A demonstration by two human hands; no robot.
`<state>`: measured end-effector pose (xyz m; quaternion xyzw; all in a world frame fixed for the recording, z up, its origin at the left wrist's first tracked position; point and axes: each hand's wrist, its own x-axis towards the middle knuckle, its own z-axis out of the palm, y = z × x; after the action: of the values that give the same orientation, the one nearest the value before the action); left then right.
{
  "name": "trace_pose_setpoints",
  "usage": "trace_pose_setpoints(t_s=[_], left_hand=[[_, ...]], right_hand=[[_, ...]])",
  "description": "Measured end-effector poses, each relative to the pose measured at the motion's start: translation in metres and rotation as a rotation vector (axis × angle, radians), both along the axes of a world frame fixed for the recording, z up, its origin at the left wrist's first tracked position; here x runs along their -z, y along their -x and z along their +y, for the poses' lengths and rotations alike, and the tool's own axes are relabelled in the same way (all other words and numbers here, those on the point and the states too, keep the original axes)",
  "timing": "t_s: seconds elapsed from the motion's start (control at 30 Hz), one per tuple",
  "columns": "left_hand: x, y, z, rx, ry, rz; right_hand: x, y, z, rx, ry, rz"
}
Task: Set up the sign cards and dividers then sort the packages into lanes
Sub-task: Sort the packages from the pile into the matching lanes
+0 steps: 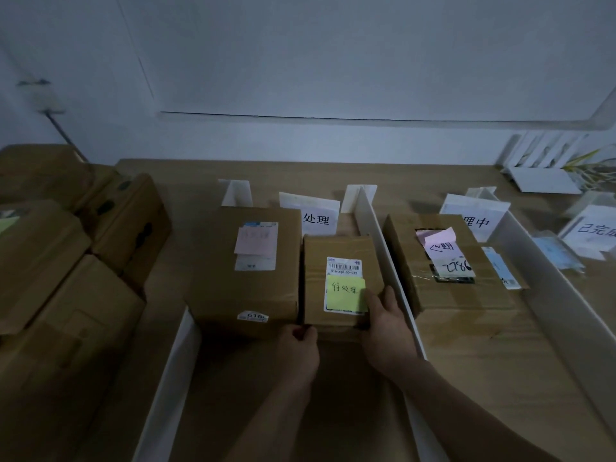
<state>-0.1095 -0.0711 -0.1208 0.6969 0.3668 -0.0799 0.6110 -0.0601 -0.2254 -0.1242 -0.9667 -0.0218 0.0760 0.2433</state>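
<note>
Small box [316,295]: matt brown cardboard. Its label [343,264] is smooth white paper, and the sticky note [345,291] matt yellow-green paper. Right box [400,248]: cardboard under shiny tape [446,296]. Divider [376,235]: smooth white board. Sign card [316,213]: plain white paper. Table [483,348]: matt wood-grain.

Small box [340,248] with green note [346,293], touching larger box [213,261], between white dividers [373,235]

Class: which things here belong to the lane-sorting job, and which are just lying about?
Job: box with yellow note, held by left hand and right hand; large box beside it; middle-lane box; white dividers; sign cards; stacked boxes at left.
Lying about: white rack, yellow-green leaves, far right.
</note>
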Motion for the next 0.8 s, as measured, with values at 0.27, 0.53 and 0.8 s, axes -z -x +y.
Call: trace_pose_setpoints(t_s=[0.27,0.53,0.8], left_hand=[[0.004,-0.012,0.002,0.015,0.103,-0.018],[0.006,-0.013,0.009,0.090,0.200,-0.030],[-0.006,0.007,0.026,0.096,0.251,-0.058]], right_hand=[[-0.001,-0.017,0.005,0.003,0.026,0.018],[-0.004,-0.023,0.006,0.009,0.068,0.018],[0.001,-0.007,0.007,0.045,0.038,-0.053]])
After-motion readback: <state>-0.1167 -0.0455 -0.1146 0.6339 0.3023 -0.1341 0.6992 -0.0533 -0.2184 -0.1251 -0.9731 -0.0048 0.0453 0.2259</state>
